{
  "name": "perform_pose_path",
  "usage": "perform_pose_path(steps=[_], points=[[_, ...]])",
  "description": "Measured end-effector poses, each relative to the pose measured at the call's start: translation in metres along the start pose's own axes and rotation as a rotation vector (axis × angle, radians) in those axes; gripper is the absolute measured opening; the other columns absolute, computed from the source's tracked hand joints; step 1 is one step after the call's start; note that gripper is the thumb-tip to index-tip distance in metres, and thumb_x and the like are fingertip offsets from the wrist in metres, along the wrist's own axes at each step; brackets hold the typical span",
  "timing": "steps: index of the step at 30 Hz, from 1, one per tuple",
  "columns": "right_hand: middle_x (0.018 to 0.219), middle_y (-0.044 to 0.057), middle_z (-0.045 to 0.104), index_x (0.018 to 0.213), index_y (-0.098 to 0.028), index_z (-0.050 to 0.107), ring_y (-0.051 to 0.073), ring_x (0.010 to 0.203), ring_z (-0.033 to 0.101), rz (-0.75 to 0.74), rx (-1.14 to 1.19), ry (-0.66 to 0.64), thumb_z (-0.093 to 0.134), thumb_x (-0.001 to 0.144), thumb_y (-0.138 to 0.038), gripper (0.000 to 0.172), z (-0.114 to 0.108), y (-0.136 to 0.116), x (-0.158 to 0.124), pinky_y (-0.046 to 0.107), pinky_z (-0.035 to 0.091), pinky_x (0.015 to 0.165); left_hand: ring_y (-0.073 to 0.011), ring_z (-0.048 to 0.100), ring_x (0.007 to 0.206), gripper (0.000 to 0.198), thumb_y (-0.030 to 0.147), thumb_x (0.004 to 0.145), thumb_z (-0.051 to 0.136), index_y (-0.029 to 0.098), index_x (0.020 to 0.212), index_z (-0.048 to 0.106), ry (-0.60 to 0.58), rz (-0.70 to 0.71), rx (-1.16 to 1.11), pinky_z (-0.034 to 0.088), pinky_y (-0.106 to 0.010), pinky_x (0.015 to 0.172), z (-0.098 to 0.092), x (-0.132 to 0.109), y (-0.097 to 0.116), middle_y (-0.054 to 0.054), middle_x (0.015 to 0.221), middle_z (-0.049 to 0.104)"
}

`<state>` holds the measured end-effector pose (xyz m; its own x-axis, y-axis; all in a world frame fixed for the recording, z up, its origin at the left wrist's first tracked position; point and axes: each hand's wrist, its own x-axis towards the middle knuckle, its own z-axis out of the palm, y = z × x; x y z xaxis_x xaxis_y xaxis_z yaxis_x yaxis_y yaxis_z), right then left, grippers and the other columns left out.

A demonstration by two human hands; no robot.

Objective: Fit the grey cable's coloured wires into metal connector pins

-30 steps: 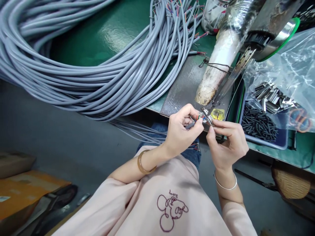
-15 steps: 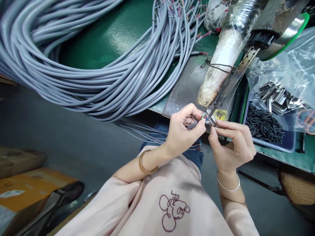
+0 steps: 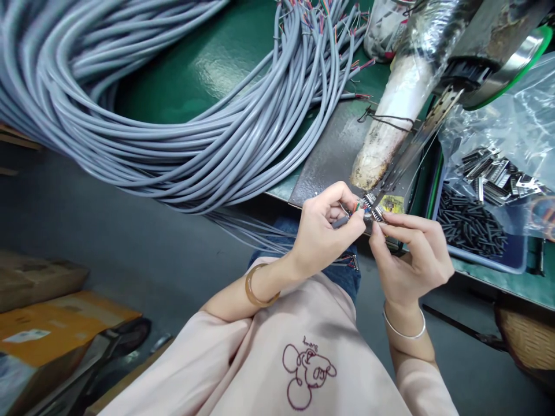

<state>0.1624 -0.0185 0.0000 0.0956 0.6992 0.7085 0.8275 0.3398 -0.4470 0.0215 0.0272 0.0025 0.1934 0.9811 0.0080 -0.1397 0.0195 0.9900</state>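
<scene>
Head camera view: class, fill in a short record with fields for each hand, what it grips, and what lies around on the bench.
left hand: pinches the cable end, its coloured wires bared
right hand: thumb and forefinger pinch the small metal connector
contact: the wires appear to meet the connector between the hands
bench: green, bearing a big grey cable coil
right of the hands: blue tray of black tubes; clear bag of metal parts
wrists: a bangle on each
</scene>
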Motion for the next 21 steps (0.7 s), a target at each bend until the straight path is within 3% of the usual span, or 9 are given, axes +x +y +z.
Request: perform_pose_path(steps=[12, 21], points=[[0.091, 0.0, 0.077, 0.084, -0.022, 0.062, 0.013, 0.081, 0.073, -0.029, -0.018, -0.014, 0.078, 0.079, -0.009, 0.021, -0.0008, 0.0038, -0.008, 0.025, 0.059, 0.071, -0.0073, 0.053, 0.062, 0.017, 0.016, 0.082, 0.064, 0.018, 0.074, 0.049, -0.027, -0.007, 0.105, 0.041, -0.019, 0.053, -0.002, -0.0001, -0.0019, 0.0, 0.075, 0.058], [0.092, 0.0, 0.075, 0.085, -0.021, 0.068, 0.012, 0.082, 0.072, 0.016, -0.042, -0.018, 0.081, 0.079, -0.01, 0.018, -0.0014, -0.0036, -0.0005, 0.024, 0.06, 0.074, -0.0069, 0.052, 0.061, 0.014, 0.014, 0.082, 0.065, 0.018, 0.076, 0.053, 0.01, 0.107, 0.154, 0.04, -0.018, 0.052, -0.0003, -0.0019, -0.0005, 0.001, 0.074, 0.059]])
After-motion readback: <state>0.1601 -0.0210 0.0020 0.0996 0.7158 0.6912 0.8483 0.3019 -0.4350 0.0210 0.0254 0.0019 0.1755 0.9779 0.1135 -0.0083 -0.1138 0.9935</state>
